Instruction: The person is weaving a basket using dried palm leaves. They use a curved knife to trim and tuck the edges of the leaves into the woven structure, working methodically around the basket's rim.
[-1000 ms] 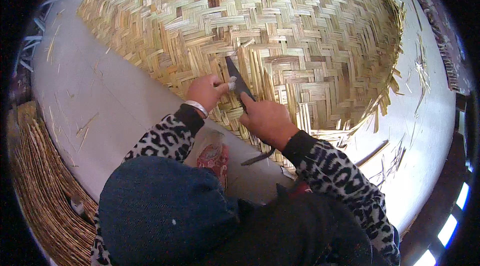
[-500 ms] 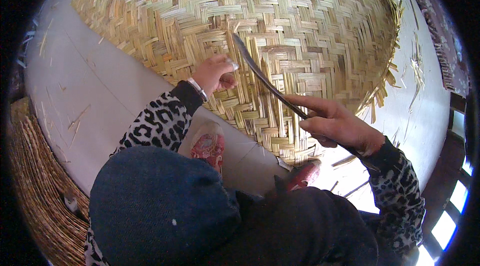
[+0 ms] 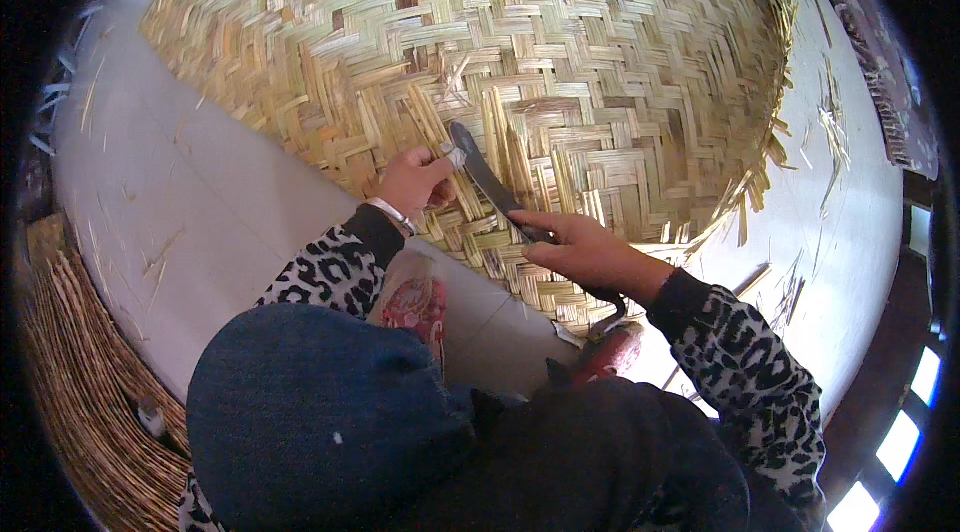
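Right hand (image 3: 585, 254) back near left hand (image 3: 418, 184), fingers closed around knife (image 3: 490, 182) on woven mat (image 3: 560, 62).

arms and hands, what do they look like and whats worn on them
Both arms wear long leopard-print sleeves, black blotches on pale grey, ending in black cuffs. The left hand is bare, with a thin light band showing at its wrist. The right hand is bare too, no glove.

Even, soft daylight fills the fisheye frame, brightest across the pale grey floor (image 3: 200, 192) at 9 and 3 o'clock. Bright window panes (image 3: 905, 432) glare at 4 o'clock. The large woven straw-coloured bamboo mat (image 3: 560, 52) stays sharp at centre; its edges bow toward the black circular rim. Shadows are faint; the dark clothing at 6 o'clock loses detail.
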`<move>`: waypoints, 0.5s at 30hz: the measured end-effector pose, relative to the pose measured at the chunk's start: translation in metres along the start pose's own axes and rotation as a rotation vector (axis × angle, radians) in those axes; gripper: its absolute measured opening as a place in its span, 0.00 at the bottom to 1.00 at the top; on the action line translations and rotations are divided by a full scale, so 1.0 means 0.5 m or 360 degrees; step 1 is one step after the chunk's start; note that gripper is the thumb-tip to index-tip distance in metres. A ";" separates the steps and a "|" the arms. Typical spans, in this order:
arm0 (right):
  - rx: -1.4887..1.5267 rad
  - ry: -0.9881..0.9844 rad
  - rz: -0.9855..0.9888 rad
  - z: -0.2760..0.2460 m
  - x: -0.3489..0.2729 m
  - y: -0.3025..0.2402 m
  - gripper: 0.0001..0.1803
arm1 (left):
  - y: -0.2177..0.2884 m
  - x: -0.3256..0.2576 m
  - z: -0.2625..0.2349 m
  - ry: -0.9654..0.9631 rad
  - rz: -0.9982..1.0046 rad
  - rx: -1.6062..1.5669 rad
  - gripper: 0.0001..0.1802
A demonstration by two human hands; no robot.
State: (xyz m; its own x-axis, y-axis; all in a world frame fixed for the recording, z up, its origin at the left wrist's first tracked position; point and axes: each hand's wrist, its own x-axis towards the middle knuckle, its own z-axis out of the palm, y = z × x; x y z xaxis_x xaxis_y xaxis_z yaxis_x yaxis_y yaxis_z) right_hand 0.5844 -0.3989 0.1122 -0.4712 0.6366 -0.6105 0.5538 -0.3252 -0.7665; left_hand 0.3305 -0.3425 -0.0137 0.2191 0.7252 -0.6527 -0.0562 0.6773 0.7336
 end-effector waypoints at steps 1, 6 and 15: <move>-0.0097 -0.0006 0.0051 0.002 0.005 0.002 0.34 | 0.001 0.000 -0.001 0.0017 -0.0053 -0.0027 0.13; -0.0367 0.0006 0.0094 -0.004 0.013 -0.021 0.34 | 0.008 0.003 -0.008 -0.0117 -0.0103 -0.0292 0.13; -0.0470 0.0082 0.0012 -0.002 0.039 -0.027 0.32 | 0.024 -0.008 0.004 0.0058 -0.0117 -0.0400 0.14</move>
State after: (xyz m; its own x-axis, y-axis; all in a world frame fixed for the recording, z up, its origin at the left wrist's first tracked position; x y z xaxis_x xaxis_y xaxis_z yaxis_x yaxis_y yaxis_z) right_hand 0.5684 -0.3815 0.1111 -0.4349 0.6720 -0.5993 0.7364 -0.1176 -0.6662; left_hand 0.3310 -0.3375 -0.0017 0.1964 0.6740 -0.7121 -0.2825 0.7344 0.6172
